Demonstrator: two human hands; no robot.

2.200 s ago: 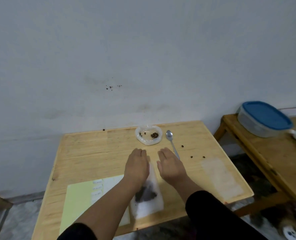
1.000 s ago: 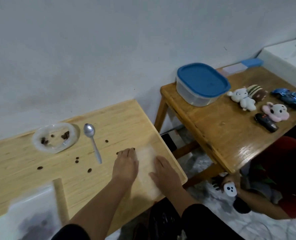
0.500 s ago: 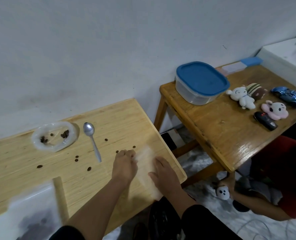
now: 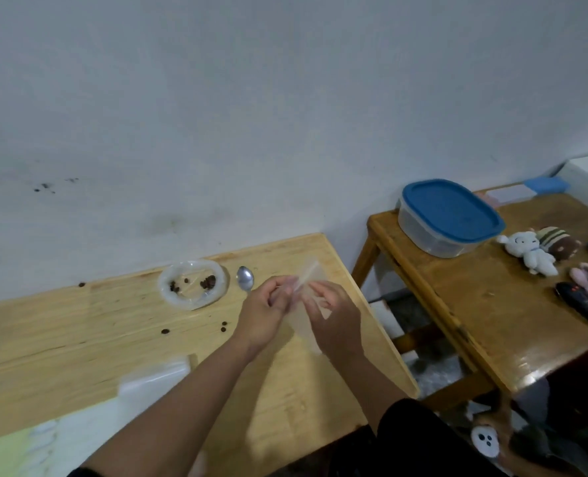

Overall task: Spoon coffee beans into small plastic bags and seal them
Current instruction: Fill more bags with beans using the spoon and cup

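Above the light wooden table (image 4: 79, 342), my left hand (image 4: 263, 313) and my right hand (image 4: 335, 321) both pinch an empty clear plastic bag (image 4: 308, 280) at its upper part; the bag is blurred. A clear round dish (image 4: 193, 284) holding a few coffee beans sits near the wall. The metal spoon (image 4: 245, 277) lies just right of the dish, its handle hidden behind my left hand. Loose beans (image 4: 223, 327) lie scattered on the table. Another clear bag (image 4: 154, 376) lies at the near left, partly behind my left forearm.
A second, darker wooden table (image 4: 475, 304) stands to the right with a blue-lidded container (image 4: 449, 216), plush toys (image 4: 530, 251) and a dark remote (image 4: 580, 302). A gap separates the two tables. A light green sheet (image 4: 3, 452) lies at the near left corner.
Both hands have lifted the empty bag off the table's right edge and hold it up between them. The view has swung slightly left.
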